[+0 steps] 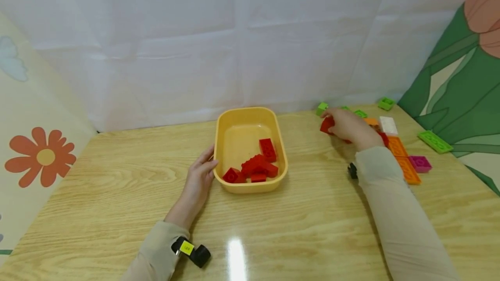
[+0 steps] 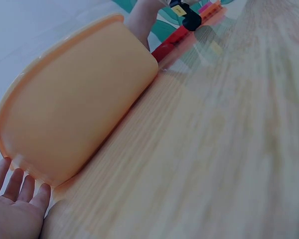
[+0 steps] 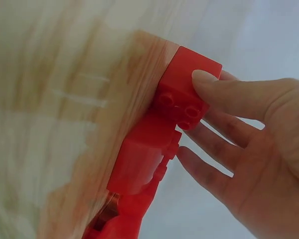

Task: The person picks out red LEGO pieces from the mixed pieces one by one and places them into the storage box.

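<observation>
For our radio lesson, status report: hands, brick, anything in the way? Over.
Left hand against yellow tub. Right hand pinching red brick, outside tub. More red bricks inside. Nothing seen between held brick and tub.

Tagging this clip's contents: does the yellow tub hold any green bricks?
No, the tub shows only red bricks inside, while the green bricks lie on the table.

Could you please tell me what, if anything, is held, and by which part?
The right hand pinches a red block, its thumb on a smooth face; the opposite contact is hidden. The left hand rests against the tub.
</observation>
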`<state>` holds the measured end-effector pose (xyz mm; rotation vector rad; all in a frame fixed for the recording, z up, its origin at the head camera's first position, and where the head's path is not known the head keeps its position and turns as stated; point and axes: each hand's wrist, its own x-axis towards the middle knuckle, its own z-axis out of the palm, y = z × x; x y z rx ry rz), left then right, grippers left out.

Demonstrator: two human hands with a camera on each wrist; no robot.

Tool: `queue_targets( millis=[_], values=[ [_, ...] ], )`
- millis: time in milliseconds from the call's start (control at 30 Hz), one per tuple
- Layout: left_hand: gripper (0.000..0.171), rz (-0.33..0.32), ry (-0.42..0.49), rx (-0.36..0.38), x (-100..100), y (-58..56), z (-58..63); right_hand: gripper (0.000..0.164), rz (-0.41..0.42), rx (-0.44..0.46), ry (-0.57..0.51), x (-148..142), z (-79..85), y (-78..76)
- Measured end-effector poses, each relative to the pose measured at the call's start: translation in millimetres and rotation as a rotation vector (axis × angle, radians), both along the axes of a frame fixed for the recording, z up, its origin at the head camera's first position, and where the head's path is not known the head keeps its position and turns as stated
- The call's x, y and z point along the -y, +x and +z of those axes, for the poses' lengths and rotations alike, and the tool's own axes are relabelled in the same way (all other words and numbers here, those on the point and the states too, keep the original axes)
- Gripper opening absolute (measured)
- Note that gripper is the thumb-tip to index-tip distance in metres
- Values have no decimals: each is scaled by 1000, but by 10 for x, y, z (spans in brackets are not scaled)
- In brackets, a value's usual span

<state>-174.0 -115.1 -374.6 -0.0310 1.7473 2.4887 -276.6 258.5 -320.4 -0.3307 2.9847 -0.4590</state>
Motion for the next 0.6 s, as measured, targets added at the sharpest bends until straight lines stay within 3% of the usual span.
queue_targets(
  millis=[600],
  values=[
    [56, 1, -22, 12, 1, 11, 5, 42, 23, -6, 3, 13, 52, 2]
  ],
)
